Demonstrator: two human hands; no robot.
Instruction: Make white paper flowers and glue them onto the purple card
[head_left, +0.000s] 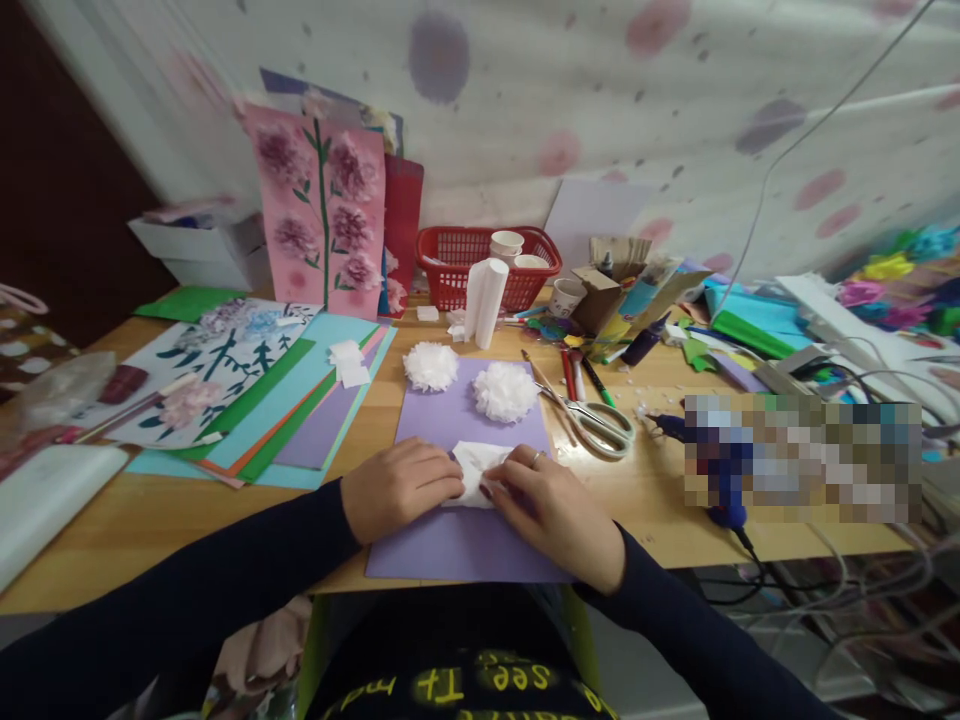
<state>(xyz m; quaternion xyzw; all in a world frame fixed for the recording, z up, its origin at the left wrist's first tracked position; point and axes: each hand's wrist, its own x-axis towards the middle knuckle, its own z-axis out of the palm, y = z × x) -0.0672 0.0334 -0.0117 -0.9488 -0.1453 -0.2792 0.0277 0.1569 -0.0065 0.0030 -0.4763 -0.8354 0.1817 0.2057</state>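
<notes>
A piece of white tissue paper [471,462] lies over a purple sheet of paper [480,550] at the table's front. My left hand [401,488] holds the tissue's left edge, fingers pressed together. On the other side, my right hand [559,510] pinches the tissue's right part between thumb and fingers; a ring shows on one finger. Two fluffy white paper flowers, a left one [430,367] and a right one [505,392], rest at the sheet's far end. Scissors [611,430] lie just right of the sheet.
Behind stand a white paper roll [491,300] and a red basket [442,270] with paper cups. Coloured sheets [300,440] and pink flower artwork [322,210] are at left. A blue glue gun [727,470], partly blurred out, and cables [832,620] are at right.
</notes>
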